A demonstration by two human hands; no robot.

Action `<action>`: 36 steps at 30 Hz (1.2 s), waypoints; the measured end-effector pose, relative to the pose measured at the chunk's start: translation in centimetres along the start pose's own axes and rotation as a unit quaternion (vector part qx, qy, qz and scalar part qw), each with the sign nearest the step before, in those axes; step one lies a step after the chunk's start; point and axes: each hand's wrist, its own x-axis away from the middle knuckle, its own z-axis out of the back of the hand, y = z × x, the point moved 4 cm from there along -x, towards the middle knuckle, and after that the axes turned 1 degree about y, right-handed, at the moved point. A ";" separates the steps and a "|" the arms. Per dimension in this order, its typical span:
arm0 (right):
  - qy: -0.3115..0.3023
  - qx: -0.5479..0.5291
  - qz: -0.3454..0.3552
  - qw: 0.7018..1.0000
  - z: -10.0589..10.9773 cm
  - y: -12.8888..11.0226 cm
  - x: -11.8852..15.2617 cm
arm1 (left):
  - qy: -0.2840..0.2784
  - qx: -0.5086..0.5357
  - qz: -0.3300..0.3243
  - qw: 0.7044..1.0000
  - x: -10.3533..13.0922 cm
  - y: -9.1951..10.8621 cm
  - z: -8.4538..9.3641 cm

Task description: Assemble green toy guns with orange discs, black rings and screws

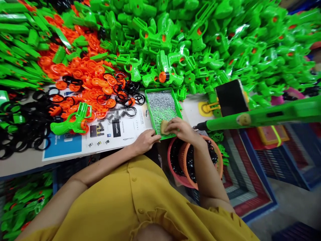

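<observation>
A shallow green tray (147,100) lies in front of me, its bottom covered with a mass of small silvery metal pieces, too small to tell apart. My left hand (147,140) pinches the tray's near left corner. With the fingers of my right hand (182,129) I hold a small tan block (164,127) down in the near end of the tray, against the metal pieces. Left of the tray, a green toy gun (72,122) with an orange part rests on a printed sheet (100,150), near some loose springs (115,113).
Green toy gun parts (175,33) are heaped along the back. Orange discs (82,73) and black rings (27,130) pile up at left. A green power screwdriver (260,115) juts in from the right, above baskets (187,167) of black parts. Blue crates (260,197) stand on the floor.
</observation>
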 end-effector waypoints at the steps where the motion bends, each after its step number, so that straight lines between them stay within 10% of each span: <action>1: 0.050 0.002 -0.017 0.999 0.6 0.5 0.0 | 0.000 -0.006 -0.001 1.000 0.1 0.0 0.0; 5: 0.208 0.081 -0.103 0.969 1.5 1.6 0.0 | 0.009 -0.027 0.002 1.000 0.1 0.1 -0.2; 11: 0.159 0.169 -0.216 0.948 -1.4 0.5 0.8 | 0.005 -0.027 0.013 1.000 0.0 0.2 -0.2; 22: 0.199 0.037 -0.120 0.972 -2.7 -1.3 0.9 | 0.005 -0.022 -0.001 1.000 0.1 0.2 -0.1; 28: 0.116 0.041 -0.080 0.989 -2.9 -1.7 0.3 | 0.016 -0.006 0.013 1.000 0.4 0.1 0.0; 36: 0.146 0.039 -0.072 0.986 -1.7 -0.3 -4.8 | 0.009 0.004 0.023 1.000 0.0 0.2 -0.3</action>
